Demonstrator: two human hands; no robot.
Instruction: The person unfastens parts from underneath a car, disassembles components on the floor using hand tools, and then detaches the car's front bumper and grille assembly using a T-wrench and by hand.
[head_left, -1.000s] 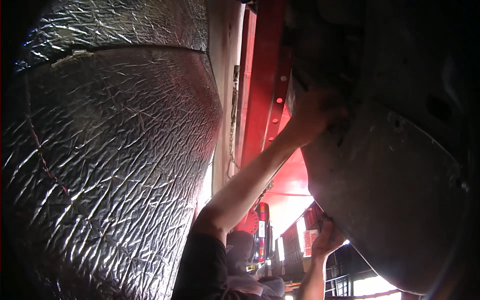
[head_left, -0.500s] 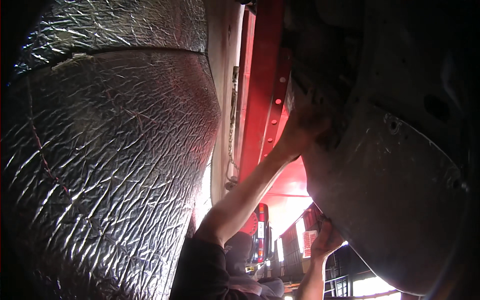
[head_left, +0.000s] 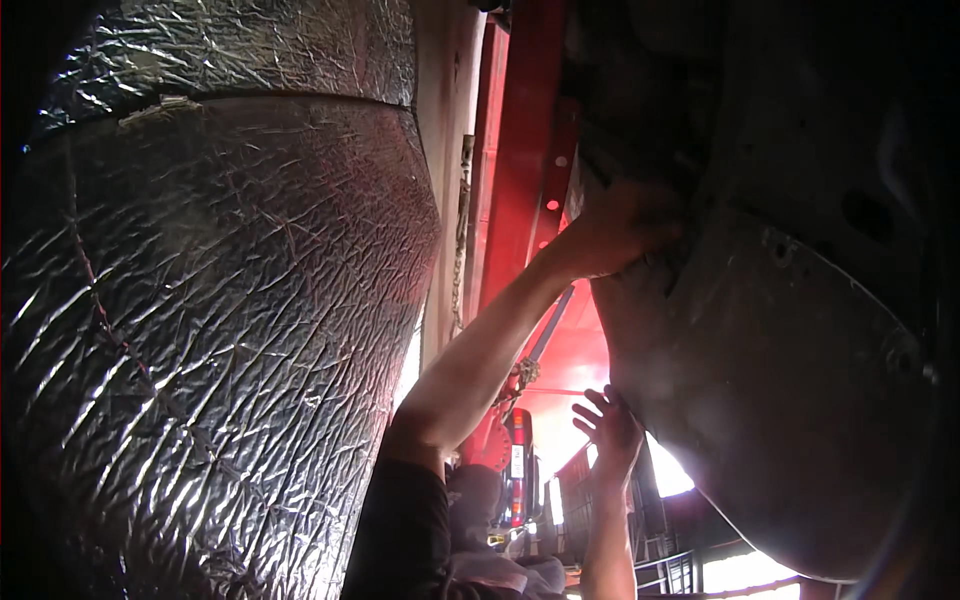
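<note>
A large dark curved panel point(head_left: 760, 400) fills the right side. My left arm reaches up across the middle, and my left hand point(head_left: 620, 232) is in deep shadow by the panel's upper left part. Its fingers are lost in the dark, so what they touch is hidden. Lower down, my right hand point(head_left: 612, 432) is raised beside the panel's left edge, fingers spread apart and pointing left. Nothing shows in it. Whether its fingertips touch the panel edge I cannot tell.
Crinkled silver foil sheeting point(head_left: 230, 300) covers the left side. A red upright beam point(head_left: 520, 170) with holes stands between foil and panel, with a chain point(head_left: 459, 270) hanging beside it. Behind are a red and white light bar point(head_left: 517, 470) and a dark rounded shape point(head_left: 474, 492).
My right hand has moved up and left along the panel edge, and its fingers have spread from a closed pose. My left hand has shifted slightly within the shadow.
</note>
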